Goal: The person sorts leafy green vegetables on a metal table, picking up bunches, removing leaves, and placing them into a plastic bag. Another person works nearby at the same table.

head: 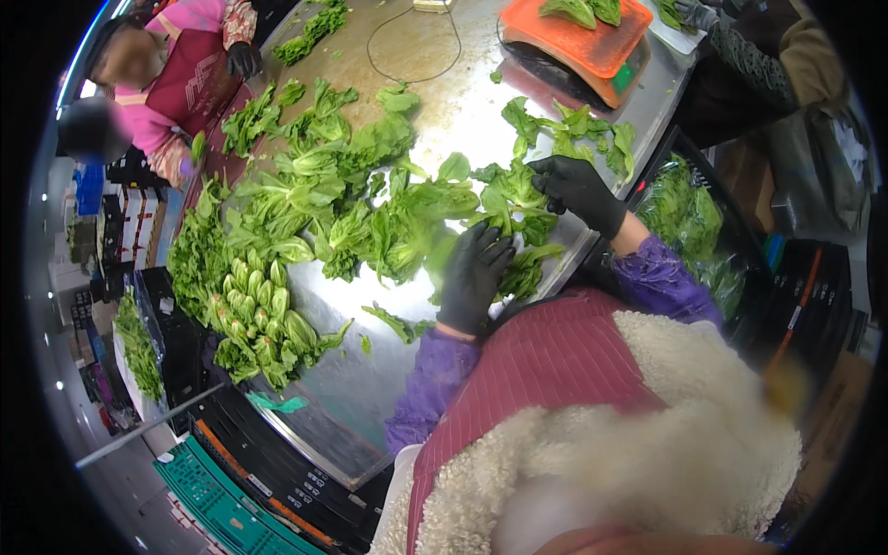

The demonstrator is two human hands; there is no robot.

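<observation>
Both of my hands wear black gloves. My left hand [476, 277] is at the table's near edge, palm down, with its fingers on or beside green lettuce leaves. My right hand [579, 193] is bent over a leafy lettuce piece [517, 186], its fingertips at the leaves; whether it grips them cannot be told. Loose leaves [527, 270] lie between my hands and the edge. More leaves [583, 132] lie beyond my right hand. To the left spreads a large heap of lettuce [333, 180], with a pile of trimmed lettuce heads [257, 298] at its near end.
An orange scale [590, 41] with lettuce on it stands at the far right of the metal table [347, 388]. A co-worker [187, 76] is across the table, another person's arm [749, 62] at upper right. Black crates [805, 305] and a green crate [222, 499] flank the table.
</observation>
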